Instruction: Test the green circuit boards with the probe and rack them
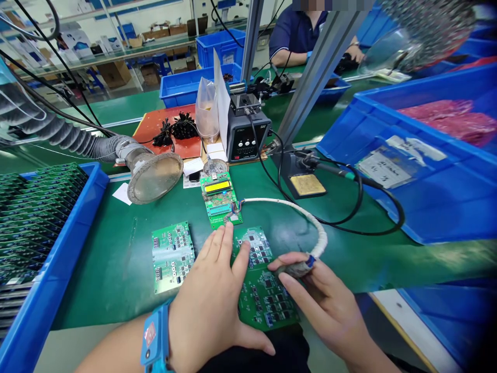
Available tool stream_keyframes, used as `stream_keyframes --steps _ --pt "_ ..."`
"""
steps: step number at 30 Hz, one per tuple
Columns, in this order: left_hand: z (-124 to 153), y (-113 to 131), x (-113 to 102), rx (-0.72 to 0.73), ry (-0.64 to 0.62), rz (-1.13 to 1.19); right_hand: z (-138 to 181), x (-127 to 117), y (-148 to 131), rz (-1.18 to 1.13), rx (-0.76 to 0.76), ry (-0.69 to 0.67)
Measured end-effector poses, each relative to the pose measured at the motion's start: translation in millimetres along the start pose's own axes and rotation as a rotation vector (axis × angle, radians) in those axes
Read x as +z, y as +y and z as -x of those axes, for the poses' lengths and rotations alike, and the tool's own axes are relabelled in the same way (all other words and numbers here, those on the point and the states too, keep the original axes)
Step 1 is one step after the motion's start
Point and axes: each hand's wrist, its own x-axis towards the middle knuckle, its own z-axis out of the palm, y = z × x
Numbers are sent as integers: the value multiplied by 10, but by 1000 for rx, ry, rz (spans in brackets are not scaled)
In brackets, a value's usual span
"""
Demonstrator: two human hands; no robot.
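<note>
My left hand [213,295] lies flat with fingers stretched over the left edge of a green circuit board [267,298] near the table's front. My right hand [326,305] pinches a grey wrapped probe [297,268] against that board's right side. A white wrapped cable [306,215] curves from the probe back to a small tester board with a lit yellow display [219,199]. A second green circuit board [173,256] lies free to the left. A blue wrist strap [157,336] is on my left wrist.
A blue bin of stacked boards [34,243] stands at left, and a large blue bin [423,155] at right. A fume hose with funnel [153,176], a soldering station [248,132], and an iron stand with sponge [306,184] sit behind. Another person [303,36] works opposite.
</note>
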Motion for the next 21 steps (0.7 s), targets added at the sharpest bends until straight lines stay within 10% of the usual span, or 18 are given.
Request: stream_keyframes --steps 21 --pt "-3 -14 -26 8 -14 -17 -19 1 -1 -3 -8 7"
